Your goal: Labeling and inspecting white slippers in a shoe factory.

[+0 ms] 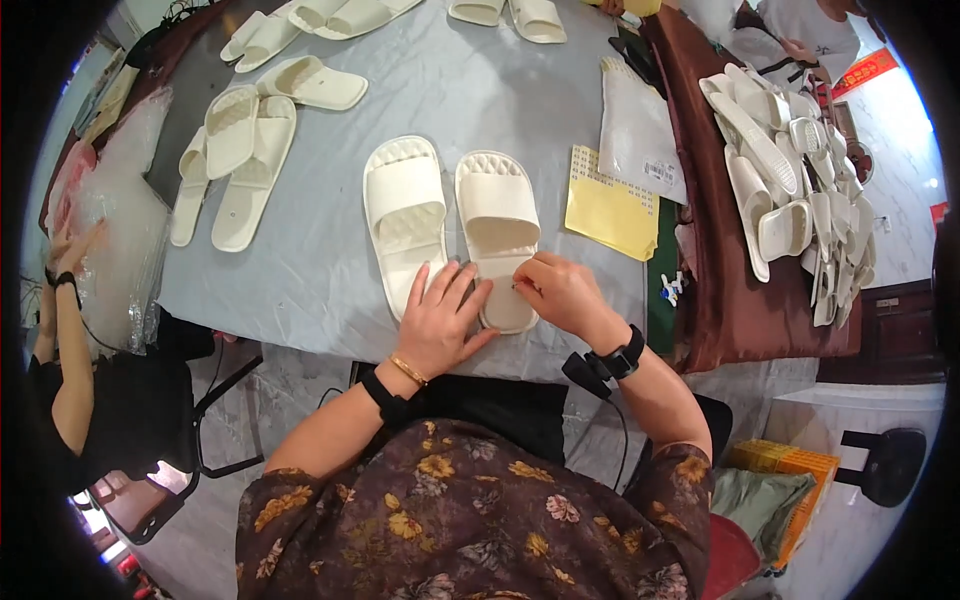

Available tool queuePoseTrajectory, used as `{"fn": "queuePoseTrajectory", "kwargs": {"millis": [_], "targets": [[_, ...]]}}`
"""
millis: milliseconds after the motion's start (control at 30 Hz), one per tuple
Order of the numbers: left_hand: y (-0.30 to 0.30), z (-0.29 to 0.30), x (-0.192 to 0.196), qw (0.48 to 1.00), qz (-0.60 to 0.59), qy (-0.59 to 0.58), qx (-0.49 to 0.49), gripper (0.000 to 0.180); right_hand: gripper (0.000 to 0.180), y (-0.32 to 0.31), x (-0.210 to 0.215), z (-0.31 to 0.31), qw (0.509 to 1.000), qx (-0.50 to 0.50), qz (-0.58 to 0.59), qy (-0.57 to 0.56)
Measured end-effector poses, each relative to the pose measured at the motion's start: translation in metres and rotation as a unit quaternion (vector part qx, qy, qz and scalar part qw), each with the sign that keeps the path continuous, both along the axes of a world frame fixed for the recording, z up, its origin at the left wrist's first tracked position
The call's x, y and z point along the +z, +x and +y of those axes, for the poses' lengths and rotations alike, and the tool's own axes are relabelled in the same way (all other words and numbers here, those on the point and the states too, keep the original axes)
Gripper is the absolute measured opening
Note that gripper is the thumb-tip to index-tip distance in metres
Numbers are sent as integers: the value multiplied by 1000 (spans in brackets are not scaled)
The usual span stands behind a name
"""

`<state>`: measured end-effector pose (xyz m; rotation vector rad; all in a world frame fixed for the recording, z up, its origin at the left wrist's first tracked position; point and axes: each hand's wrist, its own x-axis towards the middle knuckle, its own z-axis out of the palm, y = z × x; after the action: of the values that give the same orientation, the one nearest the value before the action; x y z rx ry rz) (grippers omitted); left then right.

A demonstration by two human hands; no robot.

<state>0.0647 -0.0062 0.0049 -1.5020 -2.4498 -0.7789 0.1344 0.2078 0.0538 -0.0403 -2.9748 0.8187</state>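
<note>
Two cream slippers lie side by side near the tabletop's [330, 300] front edge, toes pointing away: the left slipper [403, 205] and the right slipper [497, 225]. The left hand [440, 318] hides part of their heel ends, its fingers spread, while the right hand [562, 295] covers the right slipper's heel edge, its fingers pinched narrow; whether they grip something small, I cannot tell. Just right of the pair are yellow label sheets [605, 218], partly overlapped by a pale plastic bag [640, 135]. A slipper cluster [230, 130] sits to the upper left, with others [537, 20] at the far edge. Beyond the right side, a slipper heap [785, 232] crowds a brown-covered surface [720, 310]. At far left, clear plastic [125, 230] bunches near a co-worker's hand [72, 248].
</note>
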Motion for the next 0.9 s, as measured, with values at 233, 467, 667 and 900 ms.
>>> {"fn": "queuePoseTrajectory", "kwargs": {"millis": [233,467,667,900], "targets": [[2,-1,2,1000,1,-1,-3,62,14,-14,-2,-1,997,26,-47,60],[1,-1,1,1000,-9,-1,-3,61,14,-26,-9,3,987,78,-63,123],[1,-1,1,1000,-16,1,-2,61,7,-17,-16,5,994,77,1,83],[0,-1,1,1000,-16,-3,-5,61,7,-5,-14,9,1000,9,6,-15]]}}
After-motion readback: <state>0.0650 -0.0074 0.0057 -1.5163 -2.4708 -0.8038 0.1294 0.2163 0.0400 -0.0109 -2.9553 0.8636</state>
